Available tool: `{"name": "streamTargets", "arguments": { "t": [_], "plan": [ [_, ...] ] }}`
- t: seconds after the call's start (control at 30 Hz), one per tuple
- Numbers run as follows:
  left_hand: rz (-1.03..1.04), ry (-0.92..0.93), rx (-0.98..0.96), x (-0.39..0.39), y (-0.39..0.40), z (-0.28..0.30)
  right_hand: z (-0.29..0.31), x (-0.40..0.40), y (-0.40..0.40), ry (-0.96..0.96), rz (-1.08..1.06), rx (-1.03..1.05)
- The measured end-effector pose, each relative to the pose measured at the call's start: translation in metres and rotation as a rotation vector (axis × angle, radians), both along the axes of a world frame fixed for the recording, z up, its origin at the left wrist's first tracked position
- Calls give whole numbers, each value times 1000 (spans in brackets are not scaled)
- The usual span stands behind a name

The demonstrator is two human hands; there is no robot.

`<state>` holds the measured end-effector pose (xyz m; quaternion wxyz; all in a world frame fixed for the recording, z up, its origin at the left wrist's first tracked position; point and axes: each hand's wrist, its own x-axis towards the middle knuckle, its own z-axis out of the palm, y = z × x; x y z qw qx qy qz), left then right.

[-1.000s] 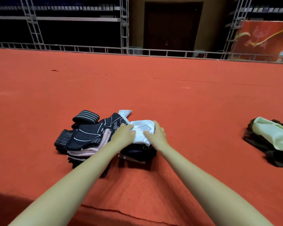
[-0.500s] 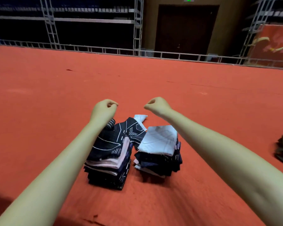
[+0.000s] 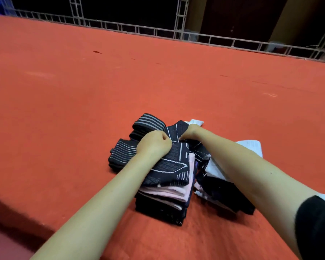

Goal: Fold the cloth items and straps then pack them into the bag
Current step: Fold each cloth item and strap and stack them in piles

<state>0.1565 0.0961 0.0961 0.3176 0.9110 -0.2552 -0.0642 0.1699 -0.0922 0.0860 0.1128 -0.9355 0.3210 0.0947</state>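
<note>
Two stacks of folded cloths lie side by side on the red carpet. The left stack [image 3: 169,184] has a dark patterned cloth [image 3: 169,166] on top, with pink and dark layers under it. The right stack [image 3: 219,190] is dark with a white cloth [image 3: 251,147] on top. Rolled black straps with grey stripes [image 3: 148,124] lie behind and left of the stacks. My left hand [image 3: 155,143] is curled in a fist on the far edge of the dark patterned cloth. My right hand [image 3: 190,131] grips that cloth's far corner. The bag is out of view.
The red carpet [image 3: 83,91] stretches all round the stacks. A metal truss rail [image 3: 176,32] runs along its far edge, with dark space behind. The carpet drops off at a step [image 3: 17,212] at the lower left.
Both hands came down from raised fists above the stacks onto the far end of the dark patterned cloth. The view tilted down and closer, and the bag at the right left the frame.
</note>
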Motion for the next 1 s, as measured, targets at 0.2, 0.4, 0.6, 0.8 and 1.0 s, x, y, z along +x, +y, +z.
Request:
{"name": "streamTargets", "arguments": {
  "t": [0.2,0.4,0.6,0.8,1.0],
  "plan": [
    [-4,-44,1,-9,5,8,39,-4,-16,-515,-31,-19],
    [78,-118,-41,-28,5,42,132,-68,-49,-727,-28,-273],
    [-58,-249,-310,-80,-32,104,171,-182,-111,-773,-110,-313],
    [-275,-225,-490,-188,-86,128,134,-313,-143,-862,-128,-7],
    [-367,-12,-426,-264,-140,76,74,-405,-136,-822,-46,282]
  ]
}}
